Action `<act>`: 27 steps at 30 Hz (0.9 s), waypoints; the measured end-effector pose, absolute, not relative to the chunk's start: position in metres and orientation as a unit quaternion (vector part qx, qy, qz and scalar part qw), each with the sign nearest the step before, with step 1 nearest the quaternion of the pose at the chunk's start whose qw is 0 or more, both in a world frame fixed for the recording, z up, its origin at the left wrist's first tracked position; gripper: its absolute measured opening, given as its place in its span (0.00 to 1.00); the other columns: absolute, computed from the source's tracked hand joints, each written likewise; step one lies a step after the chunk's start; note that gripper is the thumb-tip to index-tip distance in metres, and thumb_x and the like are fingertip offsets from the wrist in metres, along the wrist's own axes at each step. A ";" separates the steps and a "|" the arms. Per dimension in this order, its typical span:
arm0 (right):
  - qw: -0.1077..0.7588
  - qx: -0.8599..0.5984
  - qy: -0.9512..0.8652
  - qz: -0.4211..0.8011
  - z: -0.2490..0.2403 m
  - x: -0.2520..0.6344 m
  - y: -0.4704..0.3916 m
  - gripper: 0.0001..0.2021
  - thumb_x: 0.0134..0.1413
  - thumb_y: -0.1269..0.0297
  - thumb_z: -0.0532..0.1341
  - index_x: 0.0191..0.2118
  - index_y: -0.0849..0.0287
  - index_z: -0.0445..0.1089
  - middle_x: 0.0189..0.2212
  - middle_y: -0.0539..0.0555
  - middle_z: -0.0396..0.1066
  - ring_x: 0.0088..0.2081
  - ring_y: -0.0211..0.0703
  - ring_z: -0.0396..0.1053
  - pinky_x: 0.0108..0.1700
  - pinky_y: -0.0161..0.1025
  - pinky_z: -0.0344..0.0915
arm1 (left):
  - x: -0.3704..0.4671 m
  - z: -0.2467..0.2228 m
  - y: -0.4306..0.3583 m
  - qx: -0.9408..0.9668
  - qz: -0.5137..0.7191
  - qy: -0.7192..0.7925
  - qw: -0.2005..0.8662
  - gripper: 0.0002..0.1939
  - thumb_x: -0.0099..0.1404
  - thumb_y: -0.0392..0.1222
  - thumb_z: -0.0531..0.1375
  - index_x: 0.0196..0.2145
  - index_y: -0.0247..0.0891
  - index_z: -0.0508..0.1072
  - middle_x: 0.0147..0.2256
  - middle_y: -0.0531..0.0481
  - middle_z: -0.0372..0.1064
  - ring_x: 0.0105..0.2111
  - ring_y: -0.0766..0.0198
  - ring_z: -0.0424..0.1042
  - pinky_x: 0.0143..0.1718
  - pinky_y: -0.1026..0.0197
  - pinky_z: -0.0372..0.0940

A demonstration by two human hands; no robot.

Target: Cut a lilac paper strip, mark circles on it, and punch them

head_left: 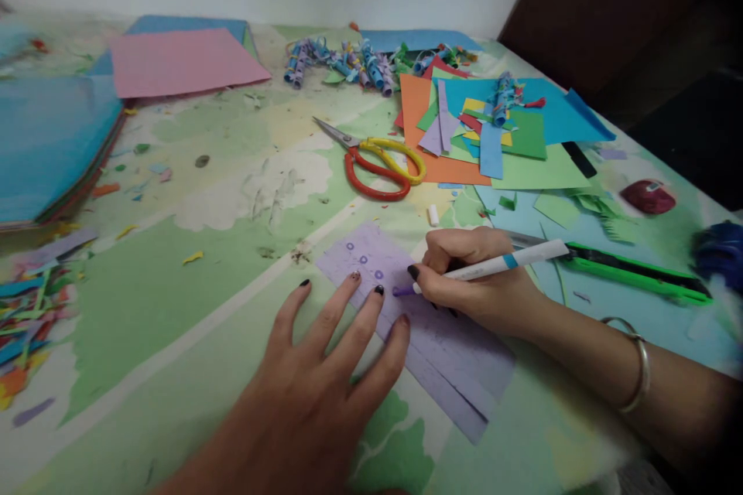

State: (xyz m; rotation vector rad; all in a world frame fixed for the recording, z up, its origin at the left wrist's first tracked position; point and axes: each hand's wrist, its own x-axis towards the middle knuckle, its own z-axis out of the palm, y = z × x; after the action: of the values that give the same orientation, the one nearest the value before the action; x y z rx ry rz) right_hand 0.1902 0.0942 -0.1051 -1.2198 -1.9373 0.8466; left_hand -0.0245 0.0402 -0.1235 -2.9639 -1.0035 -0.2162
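Observation:
A folded strip of purple paper (458, 356) lies slantwise on the table before me, with several small drawn circles along its upper part. My left hand (330, 371) rests with fingers spread, its fingertips pressing on the paper's left edge. In my right hand (481, 278) is a white marker (511, 259) with a blue band, gripped between thumb and fingers. Its purple tip touches the paper just right of the circles. The marker's small white cap (433, 215) seems to lie above the right hand.
Red-and-yellow-handled scissors (383, 162) lie beyond the paper. A green box cutter (638, 274) is at the right, near a dark red object (647, 196). Colored sheets (453, 170), rolled fringed paper pieces (371, 66), a pink sheet (186, 62) and paper scraps (35, 317) are spread around.

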 end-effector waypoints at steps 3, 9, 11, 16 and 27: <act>0.341 -0.469 -0.744 0.332 -0.105 0.191 0.094 0.15 0.45 0.76 0.58 0.17 0.59 0.50 0.14 0.43 0.53 0.18 0.28 0.49 0.20 0.31 0.46 | -0.024 -0.124 0.040 -0.943 -0.071 -0.324 -0.003 0.47 0.52 0.76 0.46 0.60 0.43 0.58 0.61 0.39 0.54 0.63 0.40 0.43 0.57 0.32 0.39; 0.347 -0.484 -0.722 0.354 -0.105 0.191 0.093 0.15 0.46 0.76 0.56 0.17 0.58 0.49 0.13 0.43 0.51 0.17 0.28 0.49 0.19 0.31 0.45 | -0.024 -0.125 0.039 -0.942 -0.076 -0.326 -0.002 0.47 0.52 0.77 0.45 0.60 0.44 0.59 0.60 0.40 0.55 0.63 0.41 0.44 0.57 0.32 0.39; 0.350 -0.485 -0.717 0.358 -0.106 0.191 0.093 0.15 0.47 0.76 0.56 0.17 0.58 0.49 0.13 0.42 0.51 0.17 0.28 0.49 0.19 0.31 0.45 | -0.024 -0.125 0.039 -0.943 -0.079 -0.325 0.000 0.47 0.52 0.77 0.45 0.60 0.43 0.59 0.60 0.39 0.56 0.63 0.41 0.44 0.57 0.33 0.39; 0.352 -0.485 -0.717 0.357 -0.106 0.192 0.093 0.15 0.49 0.74 0.56 0.18 0.58 0.51 0.13 0.43 0.53 0.17 0.28 0.50 0.19 0.31 0.46 | -0.024 -0.125 0.040 -0.942 -0.083 -0.324 0.000 0.47 0.52 0.77 0.46 0.59 0.43 0.59 0.60 0.40 0.56 0.62 0.41 0.44 0.57 0.33 0.39; 0.355 -0.482 -0.717 0.358 -0.106 0.191 0.093 0.15 0.48 0.76 0.56 0.17 0.58 0.50 0.13 0.42 0.52 0.17 0.28 0.49 0.19 0.31 0.45 | -0.024 -0.128 0.040 -0.941 -0.091 -0.327 -0.003 0.47 0.51 0.77 0.45 0.59 0.44 0.59 0.60 0.40 0.56 0.62 0.41 0.45 0.58 0.33 0.38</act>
State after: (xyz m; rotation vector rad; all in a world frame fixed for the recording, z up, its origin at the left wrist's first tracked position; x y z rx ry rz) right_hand 0.1911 0.0930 -0.1056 -1.2468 -1.8523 0.9242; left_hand -0.0238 0.0397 -0.1276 -2.9603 -1.0277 -0.2870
